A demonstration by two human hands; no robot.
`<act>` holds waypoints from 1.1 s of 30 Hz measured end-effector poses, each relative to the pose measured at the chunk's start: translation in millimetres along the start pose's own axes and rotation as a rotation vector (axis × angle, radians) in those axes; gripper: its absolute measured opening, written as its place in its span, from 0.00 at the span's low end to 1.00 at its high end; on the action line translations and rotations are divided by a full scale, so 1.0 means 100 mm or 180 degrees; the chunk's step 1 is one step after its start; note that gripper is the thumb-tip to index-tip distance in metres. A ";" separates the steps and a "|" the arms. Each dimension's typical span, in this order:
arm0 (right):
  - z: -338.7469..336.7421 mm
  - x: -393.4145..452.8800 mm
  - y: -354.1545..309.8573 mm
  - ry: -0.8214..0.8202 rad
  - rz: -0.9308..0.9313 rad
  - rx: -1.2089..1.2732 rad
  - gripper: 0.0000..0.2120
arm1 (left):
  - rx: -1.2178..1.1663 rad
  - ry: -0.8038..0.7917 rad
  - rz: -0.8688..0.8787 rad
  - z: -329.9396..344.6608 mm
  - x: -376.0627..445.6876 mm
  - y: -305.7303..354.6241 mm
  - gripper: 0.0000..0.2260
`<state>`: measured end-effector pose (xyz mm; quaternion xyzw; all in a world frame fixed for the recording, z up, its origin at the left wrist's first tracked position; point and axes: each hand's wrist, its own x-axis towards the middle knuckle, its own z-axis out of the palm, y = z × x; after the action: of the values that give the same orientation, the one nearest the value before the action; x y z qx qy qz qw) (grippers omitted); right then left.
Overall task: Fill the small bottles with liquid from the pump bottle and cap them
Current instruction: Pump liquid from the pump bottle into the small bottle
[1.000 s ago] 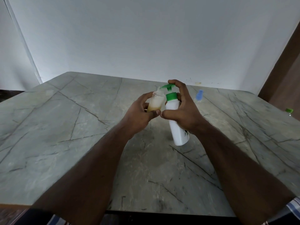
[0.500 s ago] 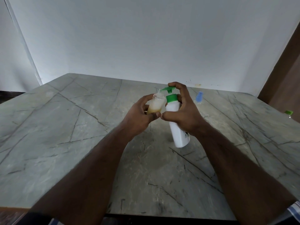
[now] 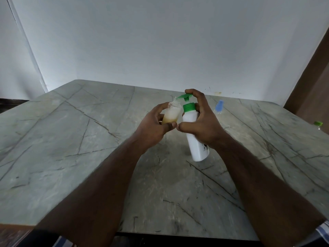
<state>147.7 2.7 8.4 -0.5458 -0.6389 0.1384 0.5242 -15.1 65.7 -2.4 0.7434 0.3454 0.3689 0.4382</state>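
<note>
Step in hand: filling of small bottle [image 3: 171,113] from pump bottle [image 3: 195,132], both lifted above table [image 3: 71,139], near its middle.
Left hand [image 3: 153,125]: fingers curled round small bottle, thumb across its lower front; bottle tilted a little to the right, mouth just under green nozzle [image 3: 179,96].
Right hand [image 3: 204,125]: fingers wrapped round white body of pump bottle, forefinger hooked over green pump head [image 3: 186,95], thumb low on the front, its tip touching left thumb.
Fill level: yellowish liquid in the lower part, pale foam above, clear part at the shoulder; judged well past half, not full.
Advice on aim: keep nozzle tip directly over the open mouth, touching or nearly so; hard to tell from here if the tip is inside the neck.
Advice on pressing: push pump head slowly and fully, release gently; short strokes now, because of foam and little room left.
Advice on grip: hold small bottle upright enough against spilling; keep thumbs together as a steady brace.
Next need: cap for this bottle; blue-capped bottle [image 3: 219,106] lies far behind right hand, green cap [image 3: 318,123] at right edge, too small to say more.
Surface: grey-green stone top with dark veins, smooth, hard; a drip probably easy to wipe.
Room: plain white wall [image 3: 160,41] behind, brown door frame [image 3: 313,77] at right.
</note>
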 end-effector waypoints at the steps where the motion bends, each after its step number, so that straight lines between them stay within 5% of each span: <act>1: 0.00 0.00 0.00 -0.0004 0.0000 -0.0006 0.45 | -0.0002 0.0005 -0.0008 0.00 0.00 0.00 0.30; 33: 0.01 0.02 0.02 0.0110 -0.0069 -0.0145 0.45 | 0.0009 -0.0019 0.0052 0.01 0.01 0.00 0.31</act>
<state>149.0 5.8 7.6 -0.5529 -0.6386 0.1086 0.5241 -14.0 66.2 -2.2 0.7479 0.3386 0.3698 0.4350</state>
